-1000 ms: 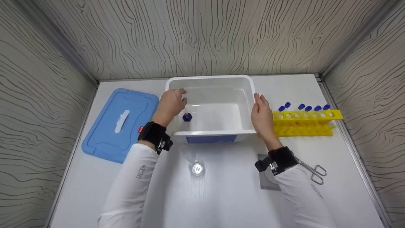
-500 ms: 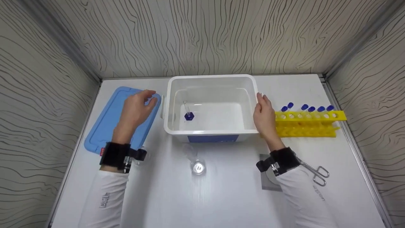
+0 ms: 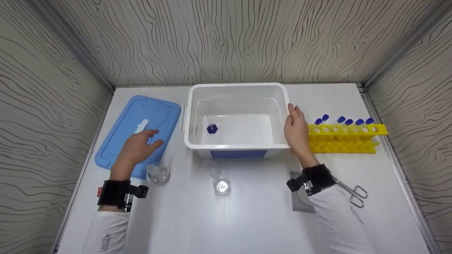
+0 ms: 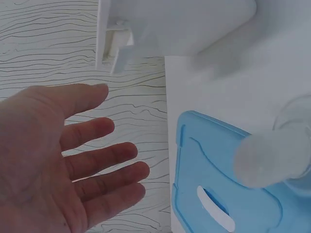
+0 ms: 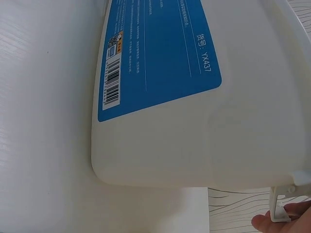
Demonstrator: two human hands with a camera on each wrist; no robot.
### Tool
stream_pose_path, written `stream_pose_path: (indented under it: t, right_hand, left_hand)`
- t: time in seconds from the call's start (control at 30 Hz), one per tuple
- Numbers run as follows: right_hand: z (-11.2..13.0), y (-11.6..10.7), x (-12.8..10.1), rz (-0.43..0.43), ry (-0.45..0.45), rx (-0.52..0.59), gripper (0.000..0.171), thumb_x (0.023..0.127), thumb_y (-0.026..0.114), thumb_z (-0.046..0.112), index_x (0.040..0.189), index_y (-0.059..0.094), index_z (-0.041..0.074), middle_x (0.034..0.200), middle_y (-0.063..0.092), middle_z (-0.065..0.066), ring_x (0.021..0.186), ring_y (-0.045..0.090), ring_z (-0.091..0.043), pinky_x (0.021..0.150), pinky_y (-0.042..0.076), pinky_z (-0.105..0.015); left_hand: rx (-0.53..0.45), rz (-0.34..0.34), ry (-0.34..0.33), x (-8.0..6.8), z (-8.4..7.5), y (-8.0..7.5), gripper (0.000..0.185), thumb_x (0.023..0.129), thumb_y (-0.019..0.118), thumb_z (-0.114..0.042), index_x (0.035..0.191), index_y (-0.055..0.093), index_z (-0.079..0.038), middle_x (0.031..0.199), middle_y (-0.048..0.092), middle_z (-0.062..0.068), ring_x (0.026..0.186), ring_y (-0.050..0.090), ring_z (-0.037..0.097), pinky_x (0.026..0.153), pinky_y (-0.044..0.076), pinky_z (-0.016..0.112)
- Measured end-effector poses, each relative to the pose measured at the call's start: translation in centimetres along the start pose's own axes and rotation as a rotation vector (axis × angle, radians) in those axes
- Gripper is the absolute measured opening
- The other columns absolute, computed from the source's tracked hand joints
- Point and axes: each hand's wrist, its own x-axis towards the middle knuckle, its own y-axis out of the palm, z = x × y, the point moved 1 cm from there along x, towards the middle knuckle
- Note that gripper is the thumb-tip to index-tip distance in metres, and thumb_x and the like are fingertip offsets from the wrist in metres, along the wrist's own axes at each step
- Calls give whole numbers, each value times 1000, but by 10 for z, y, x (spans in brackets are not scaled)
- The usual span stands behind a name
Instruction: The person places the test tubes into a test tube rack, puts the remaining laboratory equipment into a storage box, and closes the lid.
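Observation:
My left hand [image 3: 141, 146] hovers over the blue lid [image 3: 122, 148], fingers spread and nothing held. In the left wrist view its palm and fingers [image 4: 109, 182] show loosely extended. Close to its wrist stands a clear glass vessel [image 3: 158, 173] at the lid's front corner. My right hand [image 3: 296, 130] rests against the right side of the white plastic box [image 3: 237, 146], fingers fairly straight along the rim. The right wrist view shows fingertips [image 5: 262, 223] at the box's side latch [image 5: 279, 211]. Inside the box stands a slim glass cylinder with a purple hexagonal base [image 3: 212, 129].
Right of the box is a yellow test tube rack [image 3: 348, 130] with several blue-capped tubes. Metal tongs [image 3: 355, 194] lie near the right forearm, beside a grey square with a pale round centre [image 3: 302, 204]. Another clear glass vessel [image 3: 221, 186] stands in front of the box.
My left hand has left the box's left side, moving left and then toward the front over the lid. The cylinder stands in the box throughout. My right hand stays at the rim.

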Motion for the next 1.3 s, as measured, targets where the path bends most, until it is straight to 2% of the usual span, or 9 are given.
stream_pose_path:
  t: [0.2,0.47,0.63,0.93,1.13,1.3]
  right_hand:
    - [0,1,-1,-5,-4,8,49,108,33,21,156,30,12,164,23,-17,154,21,-33,125,20,-50]
    - [0,2,-2,-8,-10,13,49,108,31,22,156,30,12,165,22,-16,154,20,-32,125,18,-49]
    - [1,1,-1,-10,-14,17,48,108,31,22,156,30,12,165,23,-16,154,21,-32,125,19,-49]
    - [2,1,-1,-10,-7,19,48,108,33,20,155,31,12,165,23,-16,154,21,-31,125,20,-49]
    - [3,0,-2,-14,-5,15,48,108,33,20,155,31,12,165,23,-16,154,21,-31,125,20,-49]
    - [3,0,-1,-15,-24,19,48,108,34,18,155,32,9,163,25,-20,154,22,-34,125,20,-50]
  left_hand:
    - [35,116,-49,-5,15,16,61,96,59,-41,142,51,-3,142,55,24,131,52,46,106,44,60]
    - [26,290,-134,-14,25,33,82,89,66,-52,151,40,-5,149,46,27,137,43,50,108,40,64]
    - [8,344,-161,-21,29,39,85,84,72,-49,150,41,-6,149,47,27,137,43,50,107,40,65]
    - [-30,330,-172,-25,42,51,77,84,75,-34,147,44,-3,146,50,28,134,46,50,106,42,64]
    - [-55,277,-181,-24,47,58,68,85,73,-29,143,50,-1,141,54,28,130,51,48,102,46,61]
    - [-79,223,-182,-20,44,60,65,85,73,-27,140,52,-1,139,55,28,128,52,49,102,46,60]
